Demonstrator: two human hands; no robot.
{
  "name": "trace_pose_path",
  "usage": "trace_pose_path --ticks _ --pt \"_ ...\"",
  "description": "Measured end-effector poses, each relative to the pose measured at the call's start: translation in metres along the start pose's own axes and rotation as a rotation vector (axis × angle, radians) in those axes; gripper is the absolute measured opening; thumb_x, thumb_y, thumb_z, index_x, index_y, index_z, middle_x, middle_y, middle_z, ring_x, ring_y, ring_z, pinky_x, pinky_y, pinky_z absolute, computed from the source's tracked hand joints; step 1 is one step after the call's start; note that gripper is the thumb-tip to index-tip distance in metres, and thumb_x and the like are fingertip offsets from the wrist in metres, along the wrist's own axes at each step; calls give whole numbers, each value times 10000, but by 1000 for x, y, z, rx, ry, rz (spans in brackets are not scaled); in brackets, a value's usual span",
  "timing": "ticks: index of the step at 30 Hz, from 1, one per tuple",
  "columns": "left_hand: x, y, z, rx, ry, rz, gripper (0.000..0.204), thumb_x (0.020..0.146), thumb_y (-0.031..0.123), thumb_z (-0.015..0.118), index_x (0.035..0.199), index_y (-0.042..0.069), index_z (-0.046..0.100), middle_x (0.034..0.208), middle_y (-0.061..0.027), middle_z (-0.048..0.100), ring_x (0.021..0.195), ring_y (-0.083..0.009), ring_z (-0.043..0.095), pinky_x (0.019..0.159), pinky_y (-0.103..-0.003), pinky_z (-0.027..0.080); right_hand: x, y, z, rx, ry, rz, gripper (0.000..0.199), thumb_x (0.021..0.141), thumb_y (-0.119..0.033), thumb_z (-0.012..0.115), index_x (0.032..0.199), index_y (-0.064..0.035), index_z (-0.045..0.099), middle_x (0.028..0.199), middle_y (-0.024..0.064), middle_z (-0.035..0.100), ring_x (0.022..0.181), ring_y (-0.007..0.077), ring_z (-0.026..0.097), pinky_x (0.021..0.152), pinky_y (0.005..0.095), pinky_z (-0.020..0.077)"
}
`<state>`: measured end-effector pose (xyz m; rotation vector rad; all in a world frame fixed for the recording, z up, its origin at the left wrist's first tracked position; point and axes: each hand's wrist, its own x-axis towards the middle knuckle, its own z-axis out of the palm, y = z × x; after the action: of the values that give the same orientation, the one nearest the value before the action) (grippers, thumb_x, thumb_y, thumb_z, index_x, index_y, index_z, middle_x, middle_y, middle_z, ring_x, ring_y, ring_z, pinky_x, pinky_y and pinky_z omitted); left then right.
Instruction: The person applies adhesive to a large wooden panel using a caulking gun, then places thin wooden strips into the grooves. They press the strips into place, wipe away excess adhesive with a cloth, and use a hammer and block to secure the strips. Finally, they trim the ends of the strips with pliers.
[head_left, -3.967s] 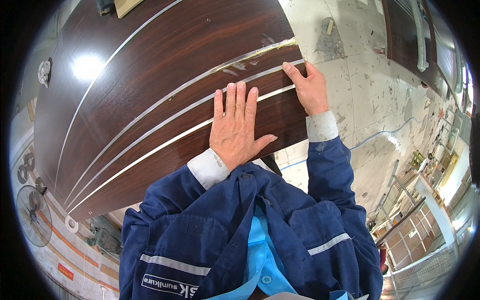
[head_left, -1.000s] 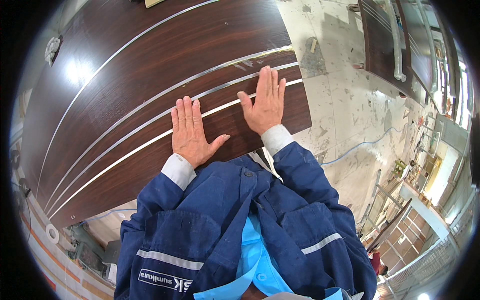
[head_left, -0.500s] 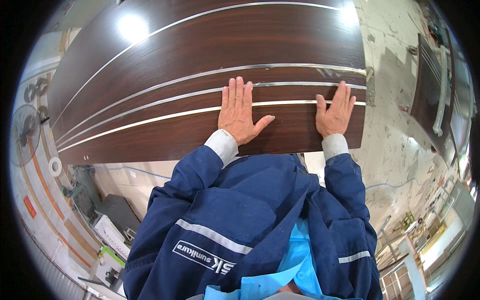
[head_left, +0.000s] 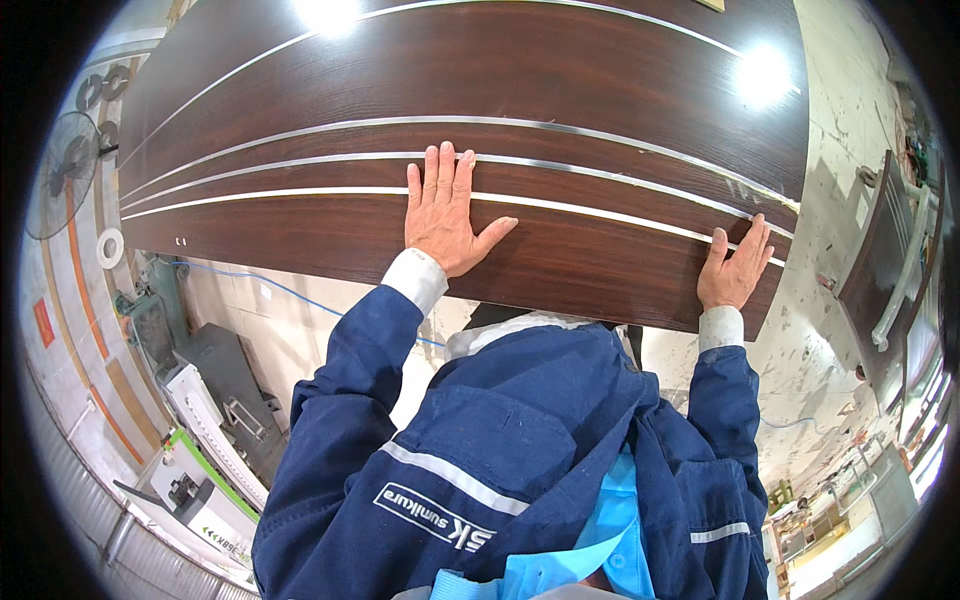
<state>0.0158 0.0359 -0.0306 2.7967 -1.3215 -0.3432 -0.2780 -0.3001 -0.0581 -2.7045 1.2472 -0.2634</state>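
A large dark brown wood-grain panel (head_left: 560, 95) with several thin silver strips lies in front of me. My left hand (head_left: 440, 220) rests flat on it, fingers stretched across the lower two strips and thumb out to the right. Close to the panel's right end, my right hand (head_left: 735, 268) also lies flat over the strips, its fingers pointing away from me. Neither hand holds anything. Pale smears mark the strip ends beside my right hand. Two small light spots (head_left: 181, 241) show at the panel's lower left.
A standing fan (head_left: 70, 175) and a white ring (head_left: 110, 248) are at the left. Below them stand a dark grey cabinet (head_left: 225, 370) and a white-and-green machine (head_left: 205, 490). A blue hose (head_left: 285, 288) crosses the floor. Another striped brown panel (head_left: 885, 250) leans at the right.
My right hand has slid rightward along the panel, so my hands are farther apart. The view has shifted, and the panel now slants down toward the right. My left hand stays flat on it.
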Motion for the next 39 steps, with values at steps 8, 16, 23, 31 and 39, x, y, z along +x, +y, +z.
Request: trace_pose_path --ticks 8,16,23,31,39 --pt "1 -2 3 21 36 28 1103 943 853 409 1682 58 215 1756 -273 69 1643 -405 -19 1299 -577 -56 0 -2 -2 -6 -4 9 845 1087 -623 376 1654 -10 245 1702 189 327 1619 349 206 1327 503 88" --pt "5 -25 6 55 43 42 1076 928 854 442 1697 136 215 1752 -292 33 1635 -439 -50 1291 -595 -63 0 7 6 -84 101 -4 844 1086 -632 351 1668 -32 232 1719 180 297 1631 359 152 1323 528 60" --pt "-18 -115 -10 210 13 -83 1046 931 860 414 1705 187 211 1754 -287 29 1639 -421 -52 1295 -584 -60 -11 -13 6 -199 290 118 856 1070 -664 372 1662 -54 271 1713 209 295 1617 385 188 1312 559 90" --pt "-21 -133 -10 119 109 36 967 957 801 462 1685 189 288 1743 -299 97 1637 -431 27 1296 -593 -18 -82 -123 27 -156 353 56 863 1050 -635 475 1628 -9 340 1678 277 323 1583 462 243 1283 614 148" --pt "-24 -134 -12 -68 227 57 1018 958 780 484 1666 77 281 1728 -333 104 1626 -470 36 1277 -643 -2 -97 -310 57 243 266 -67 823 1050 -600 505 1621 -23 368 1688 276 301 1583 464 236 1282 621 146"
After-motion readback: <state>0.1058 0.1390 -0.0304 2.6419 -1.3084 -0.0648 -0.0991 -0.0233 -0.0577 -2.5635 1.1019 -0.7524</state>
